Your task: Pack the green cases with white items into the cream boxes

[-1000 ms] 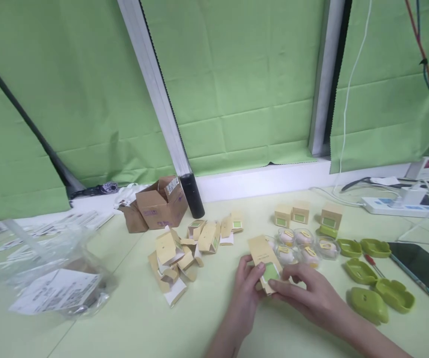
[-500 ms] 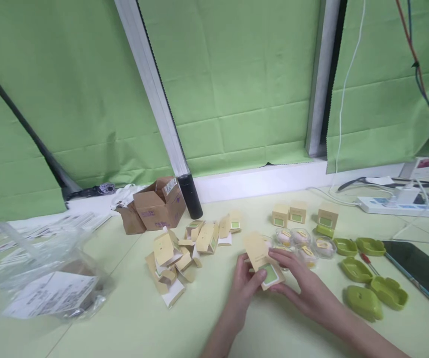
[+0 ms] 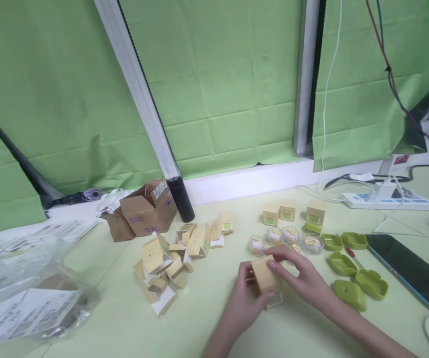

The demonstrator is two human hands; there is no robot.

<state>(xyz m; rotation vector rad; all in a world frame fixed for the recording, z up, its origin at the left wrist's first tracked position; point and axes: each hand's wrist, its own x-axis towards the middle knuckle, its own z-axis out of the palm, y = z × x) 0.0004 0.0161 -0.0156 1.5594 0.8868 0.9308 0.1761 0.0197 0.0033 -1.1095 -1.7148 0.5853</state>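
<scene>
Between my two hands is a small kraft cardboard box point(image 3: 265, 273) with a green-windowed front. My left hand point(image 3: 246, 296) grips its left side and lower front, thumb near the window. On the right and top, the fingers of my right hand point(image 3: 296, 273) press against the box, its thumb on the top panel. Just behind are several clear plastic cases point(image 3: 312, 243) with pale round contents, partly hidden by my right hand. Three similar boxes point(image 3: 314, 214) stand upright farther back. Left of my hands lies a pile of unfolded and part-folded boxes point(image 3: 158, 256).
Green plastic cases point(image 3: 349, 294), a red-handled screwdriver point(image 3: 352, 255) and a dark phone point(image 3: 415, 273) lie to the right. A power strip point(image 3: 389, 201) is behind them. A brown carton point(image 3: 149, 209), a black cylinder point(image 3: 181, 199) and a clear plastic bag point(image 3: 61, 298) are left.
The long upright flap of the box is now folded down into a closed top, with my right thumb on it. The view has shifted slightly to the right.
</scene>
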